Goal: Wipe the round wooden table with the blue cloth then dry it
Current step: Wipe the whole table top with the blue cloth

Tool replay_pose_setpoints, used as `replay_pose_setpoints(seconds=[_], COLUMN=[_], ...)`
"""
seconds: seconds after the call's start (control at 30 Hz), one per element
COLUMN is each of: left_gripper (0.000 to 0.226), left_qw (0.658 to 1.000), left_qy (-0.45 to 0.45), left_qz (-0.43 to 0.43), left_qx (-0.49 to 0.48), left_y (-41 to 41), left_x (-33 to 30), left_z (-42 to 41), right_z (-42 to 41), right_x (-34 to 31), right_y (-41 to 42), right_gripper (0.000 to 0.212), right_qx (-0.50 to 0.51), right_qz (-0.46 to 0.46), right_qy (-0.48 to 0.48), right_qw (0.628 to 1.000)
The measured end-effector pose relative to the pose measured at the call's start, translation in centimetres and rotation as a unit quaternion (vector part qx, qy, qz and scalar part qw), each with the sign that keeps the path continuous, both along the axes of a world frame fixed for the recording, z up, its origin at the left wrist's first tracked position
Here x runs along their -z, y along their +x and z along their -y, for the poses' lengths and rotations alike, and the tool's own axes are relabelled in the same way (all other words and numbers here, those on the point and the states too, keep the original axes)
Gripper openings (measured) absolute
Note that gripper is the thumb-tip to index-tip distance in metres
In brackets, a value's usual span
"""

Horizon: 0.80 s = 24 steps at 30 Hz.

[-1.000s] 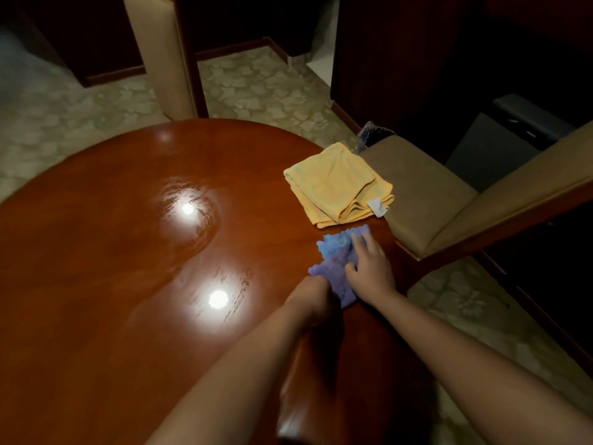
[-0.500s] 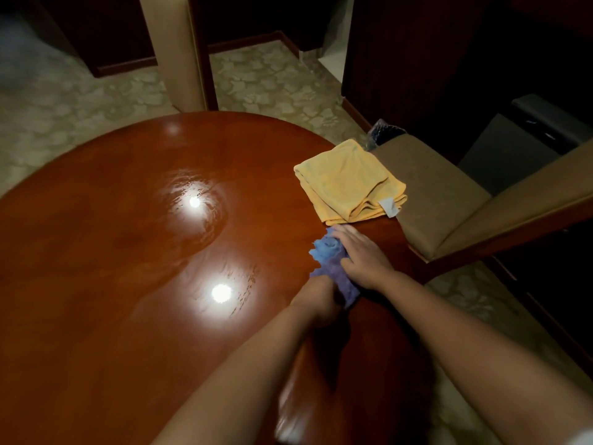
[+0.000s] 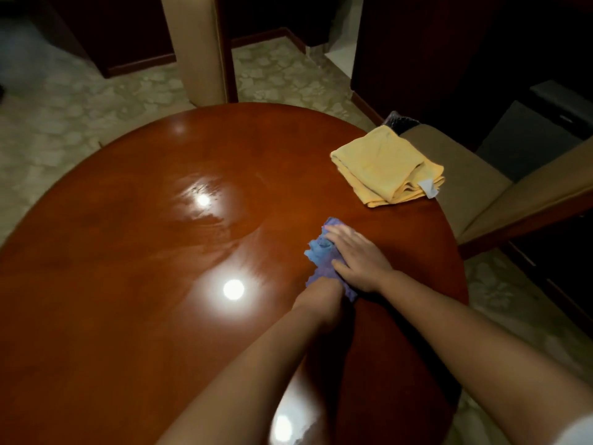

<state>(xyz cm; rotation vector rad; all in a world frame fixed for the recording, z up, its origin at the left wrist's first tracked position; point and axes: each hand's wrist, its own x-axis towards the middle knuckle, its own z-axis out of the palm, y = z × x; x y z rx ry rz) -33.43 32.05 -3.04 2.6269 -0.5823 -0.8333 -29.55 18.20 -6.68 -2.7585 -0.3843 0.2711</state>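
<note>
The round wooden table (image 3: 128, 284) is glossy red-brown, with wet smears around the light reflections near its middle. A bunched blue cloth (image 3: 321, 252) lies on the table's right part. My right hand (image 3: 356, 255) presses flat on top of the cloth, fingers pointing left. My left hand (image 3: 321, 292) is closed on the cloth's near end, its fingers hidden beneath. A folded yellow cloth (image 3: 388, 168) with a white tag rests at the table's right edge, beyond the blue one.
A chair with a beige seat (image 3: 462, 187) stands against the table's right side. Another beige chair back (image 3: 199, 49) rises behind the far edge. Patterned floor (image 3: 64, 117) surrounds the table; dark furniture (image 3: 449, 43) lines the back right.
Both hands have slid the blue cloth leftward and inward from the table's right edge, farther from the yellow cloth. The cloth has bunched up more under my right hand.
</note>
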Motion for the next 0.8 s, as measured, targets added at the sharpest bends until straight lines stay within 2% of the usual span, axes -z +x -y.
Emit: replay_pose_setpoints(seconds=[0.13,0.27,0.4,0.53,0.63,0.73,0.8], left_gripper=[0.025,0.025,0.026,0.025,0.025,0.040,0.045], left_qw=[1.000,1.000,0.999,0.998,0.998,0.993,0.992], left_qy=[-0.003,0.002,0.007,0.051,0.050,0.067,0.060], left_qz=[0.007,0.008,0.025,0.022,0.031,0.077,0.093], left_qx=[-0.016,-0.022,-0.026,-0.027,-0.006,-0.060,-0.068], left_y=[0.2,1.5,2.9,4.8,7.0,11.1,11.7], left_x=[0.1,-0.3,-0.4,-0.7,-0.3,3.4,0.8], left_z=[-4.1,-7.5,-10.0,-12.6,-14.9,-17.9,-19.2], right_z=[-4.2,-7.8,-10.5,-13.5,-16.0,-19.1,-20.9], right_x=[0.6,1.0,1.0,1.1,1.1,1.2,1.4], right_y=[0.3,1.5,3.3,5.9,8.2,10.7,12.4], right_gripper=[0.084,0.079,0.086,0.072,0.065,0.066,0.066], right_qx=[0.028,0.035,0.037,0.032,0.042,0.069,0.090], right_qz=[0.008,0.012,0.022,0.031,0.027,0.040,0.039], right_qy=[-0.034,-0.058,-0.062,-0.074,-0.064,-0.061,-0.054], right_qw=[0.999,0.998,0.997,0.996,0.997,0.995,0.994])
